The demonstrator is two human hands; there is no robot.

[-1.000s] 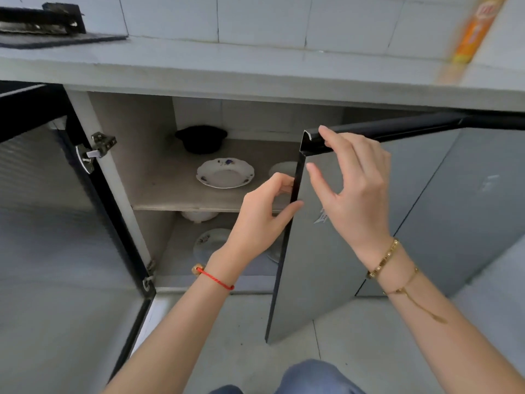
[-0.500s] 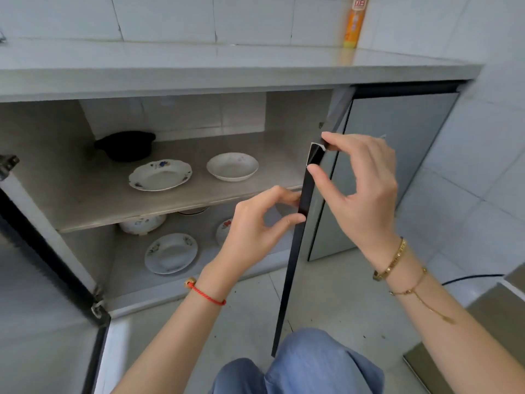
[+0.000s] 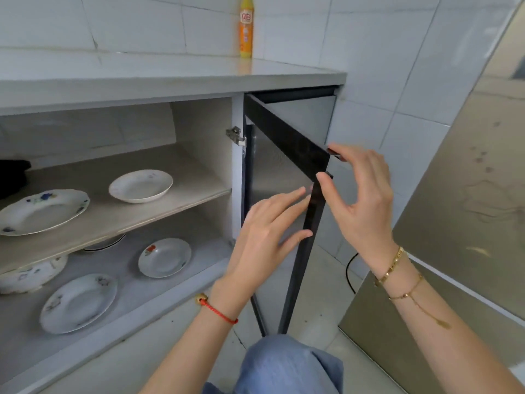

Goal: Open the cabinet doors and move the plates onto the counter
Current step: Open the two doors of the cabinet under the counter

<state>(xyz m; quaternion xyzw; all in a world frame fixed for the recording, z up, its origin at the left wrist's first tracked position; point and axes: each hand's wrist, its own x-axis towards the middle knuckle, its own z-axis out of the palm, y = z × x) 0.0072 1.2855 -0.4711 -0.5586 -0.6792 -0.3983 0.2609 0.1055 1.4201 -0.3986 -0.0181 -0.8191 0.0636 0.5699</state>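
Observation:
The right cabinet door, black-framed with a grey panel, stands swung wide open. My right hand pinches its top outer corner between thumb and fingers. My left hand lies flat against the door's inner side, fingers spread, holding nothing. On the upper shelf sit a blue-flowered plate and a white plate. The lower shelf holds a red-flowered plate, another plate and an overturned bowl. The counter runs above.
An orange bottle stands at the back of the counter. A black pot sits at the upper shelf's left. A metallic cabinet side and a black cable are on the right. My knee is below the door.
The right door has swung from half open to wide open, with my right hand on its corner. The view has turned right, so more plates show and the left door has left the frame.

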